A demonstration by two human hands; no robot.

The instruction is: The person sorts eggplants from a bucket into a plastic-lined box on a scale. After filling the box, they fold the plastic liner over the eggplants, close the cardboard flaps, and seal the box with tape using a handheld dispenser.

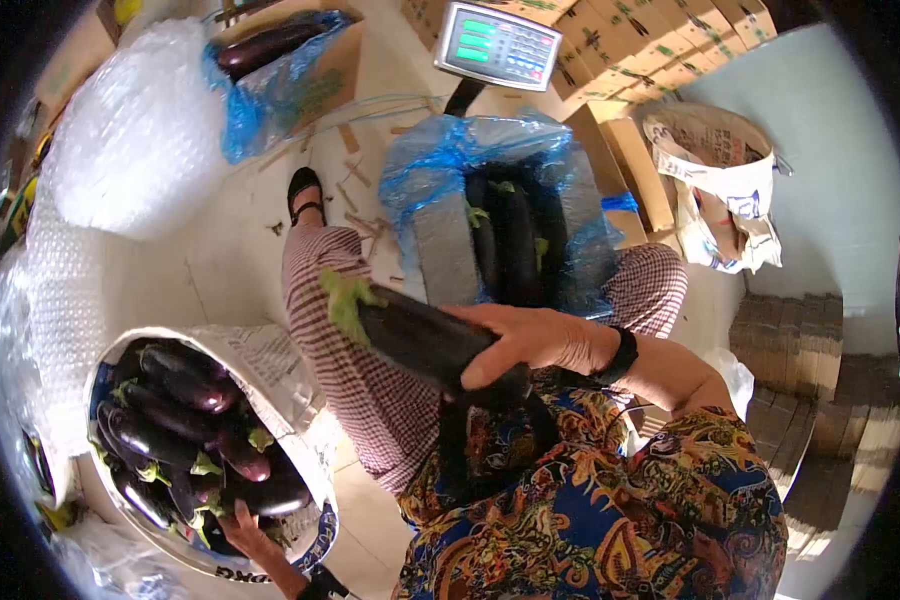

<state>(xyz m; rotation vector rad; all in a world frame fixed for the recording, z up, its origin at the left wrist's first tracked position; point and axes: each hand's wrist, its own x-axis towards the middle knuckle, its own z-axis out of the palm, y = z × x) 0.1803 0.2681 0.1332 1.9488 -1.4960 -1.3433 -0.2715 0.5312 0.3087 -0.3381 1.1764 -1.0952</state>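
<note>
My right hand (530,345) is wrapped round a large dark purple eggplant (415,340), held across my lap with its green stem end to the left. At the lower left, my left hand (245,532) reaches into a white sack (280,420) of eggplants. Its fingers touch the fruit beside a glossy eggplant (275,494), and part of the hand is hidden among them. In front of me, between my knees, a box lined with blue plastic (440,240) contains several eggplants (515,235).
A digital scale display (497,45) stands behind the lined box. Bubble wrap (135,130) fills the left side, near another box with an eggplant (280,45). Stacked cartons (660,45), an open paper sack (715,165) and flattened cardboard (785,345) are on the right.
</note>
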